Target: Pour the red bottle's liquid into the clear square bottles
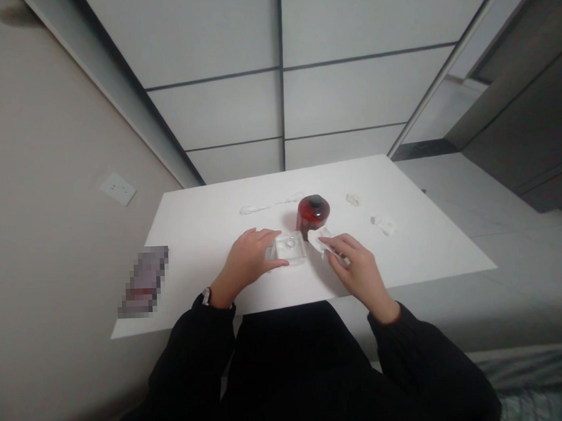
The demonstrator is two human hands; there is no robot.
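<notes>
On the white table, a clear, square, block-like container (292,254) with a round shape in its top is held at its left side by my left hand (250,259). The thumb lies along its near edge and the fingers reach its far edge. A white tissue (317,238) is pinched between the thumb and fingers of my right hand (354,263), just right of the container. Behind both stands a dark red bottle (312,214) with a black cap (315,201), upright; the tissue overlaps its lower part.
Crumpled tissue pieces (383,225) and a smaller crumpled bit (353,200) lie at the right. A long thin white strip (256,209) stretches behind the container. A pixelated flat object (144,283) rests near the left table edge. White panels (231,108) rise behind the table.
</notes>
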